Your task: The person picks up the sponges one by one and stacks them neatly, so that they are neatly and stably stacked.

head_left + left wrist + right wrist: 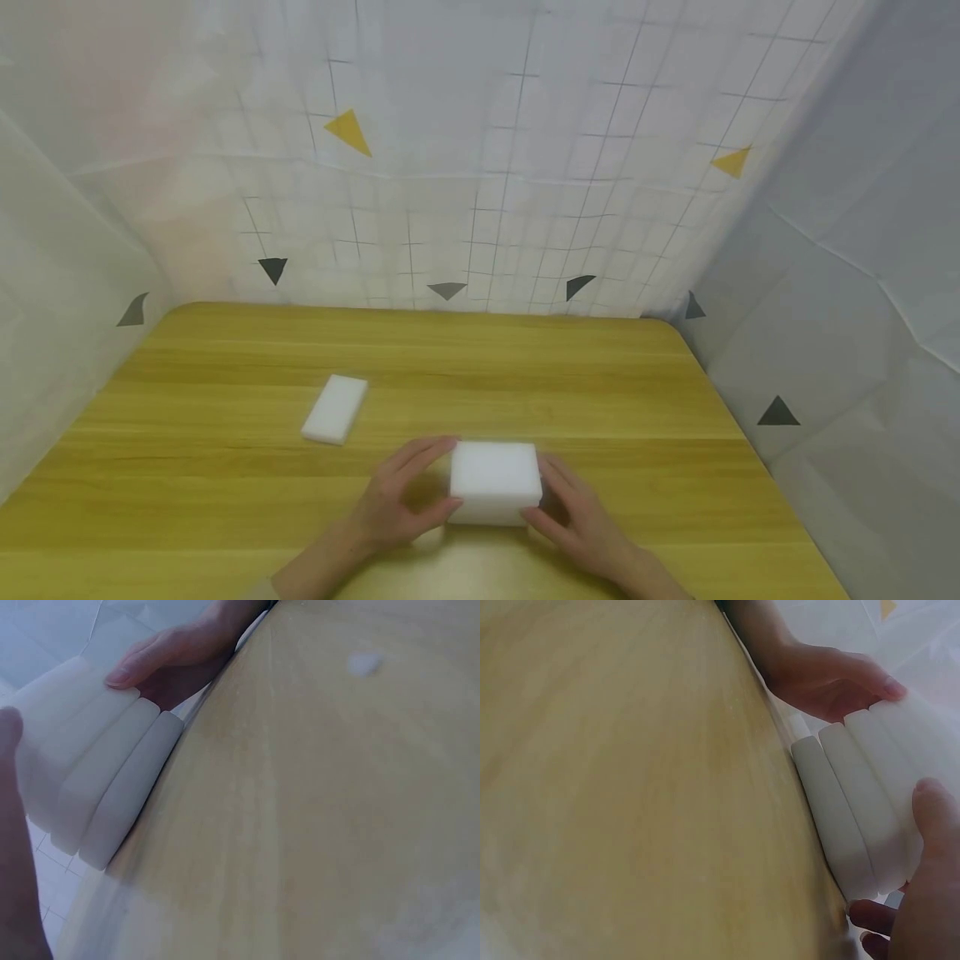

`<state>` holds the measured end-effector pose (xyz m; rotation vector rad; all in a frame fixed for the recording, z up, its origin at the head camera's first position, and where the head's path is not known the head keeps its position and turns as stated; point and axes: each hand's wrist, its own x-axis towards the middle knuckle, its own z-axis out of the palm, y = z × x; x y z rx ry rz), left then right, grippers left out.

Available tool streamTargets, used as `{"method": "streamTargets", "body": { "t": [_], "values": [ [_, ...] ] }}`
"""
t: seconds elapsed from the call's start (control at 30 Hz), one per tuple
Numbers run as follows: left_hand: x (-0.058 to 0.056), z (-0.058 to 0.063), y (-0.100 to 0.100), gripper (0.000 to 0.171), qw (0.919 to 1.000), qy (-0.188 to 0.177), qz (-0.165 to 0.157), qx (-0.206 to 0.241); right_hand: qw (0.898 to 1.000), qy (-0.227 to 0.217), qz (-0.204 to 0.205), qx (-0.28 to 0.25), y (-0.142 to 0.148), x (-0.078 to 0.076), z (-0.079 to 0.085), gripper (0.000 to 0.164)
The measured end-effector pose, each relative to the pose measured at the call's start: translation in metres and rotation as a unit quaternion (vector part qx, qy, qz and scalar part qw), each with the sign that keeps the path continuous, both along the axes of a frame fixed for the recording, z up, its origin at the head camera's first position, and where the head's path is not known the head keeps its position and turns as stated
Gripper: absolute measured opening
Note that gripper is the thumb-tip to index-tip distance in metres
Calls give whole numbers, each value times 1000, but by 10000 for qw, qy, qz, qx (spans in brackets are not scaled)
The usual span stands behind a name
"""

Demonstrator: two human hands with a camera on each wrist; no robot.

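A stack of several white sponge blocks (495,471) lies flat on the wooden table, near its front middle. My left hand (390,500) holds the stack's left end, thumb at the near corner and fingertips at the far one. At the opposite end, my right hand (581,517) grips it likewise, thumb in front and fingers behind. Both wrist views show the layers of the stack (112,772) from the near side, their edges slightly uneven, the lowest one on the table. One more white sponge block (336,410) lies alone to the left, farther back.
The wooden table (600,375) has rounded far corners. Behind it hangs a pale sheet (450,208) with grid lines and yellow and dark triangles. Grey-white sheets also close off the left and right sides (862,333).
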<state>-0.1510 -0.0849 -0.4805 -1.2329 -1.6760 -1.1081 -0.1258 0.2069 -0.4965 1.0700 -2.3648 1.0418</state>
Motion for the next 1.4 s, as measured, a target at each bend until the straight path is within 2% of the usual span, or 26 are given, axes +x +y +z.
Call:
{"method": "streamTargets", "body": {
  "t": [0.3, 0.47, 0.77, 0.9, 1.23, 1.4],
  "values": [
    [0, -7, -1, 57, 9996, -261, 23, -74, 9999, -112, 13, -10, 0, 0, -1, 68],
    [0, -6, -1, 56, 9998, -215, 13, -43, 9994, 112, 214, -266, 1, -3, -2, 72],
    [-1, -4, 1, 56, 9999, -102, 6, 38, 9919, 606, 267, -1083, -2, -13, -1, 71],
    [-1, -5, 1, 57, 9998, -115, 82, 103, 9898, 733, 180, -1210, -7, -17, 1, 67],
    [-4, -8, 0, 54, 9978, -364, 483, 266, 9906, 624, 115, -1210, -20, -35, 1, 64],
    [-4, -10, 0, 54, 9967, -567, 534, 227, 9952, 266, 111, -938, -20, -36, 2, 71]
  ]
}}
